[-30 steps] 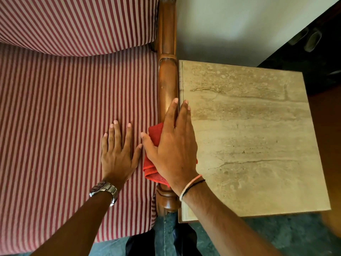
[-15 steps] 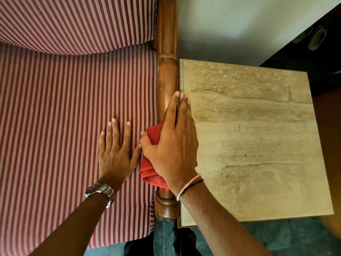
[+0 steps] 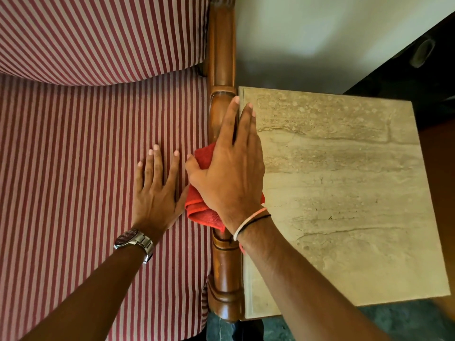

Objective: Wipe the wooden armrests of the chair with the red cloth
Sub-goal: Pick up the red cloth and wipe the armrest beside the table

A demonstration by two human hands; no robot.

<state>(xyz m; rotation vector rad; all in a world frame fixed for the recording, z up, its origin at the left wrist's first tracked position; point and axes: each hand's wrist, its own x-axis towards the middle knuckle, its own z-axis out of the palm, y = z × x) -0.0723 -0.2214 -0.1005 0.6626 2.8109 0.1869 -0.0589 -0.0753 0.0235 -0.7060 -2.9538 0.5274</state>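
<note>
The wooden armrest runs from top to bottom through the middle of the head view, polished brown with turned rings. My right hand lies flat on it, fingers stretched forward, pressing the red cloth against the wood. The cloth shows at the thumb side and below the palm; the rest is hidden under the hand. My left hand, with a metal watch on its wrist, rests flat and spread on the striped seat cushion just left of the armrest, holding nothing.
A square stone-topped side table stands tight against the armrest's right side. The striped back cushion fills the upper left. A pale wall is behind the table, dark furniture at the far right, and a dark floor below.
My right hand has slid the red cloth farther up the armrest, away from me, baring more wood near its front end. My left hand has stayed flat on the seat.
</note>
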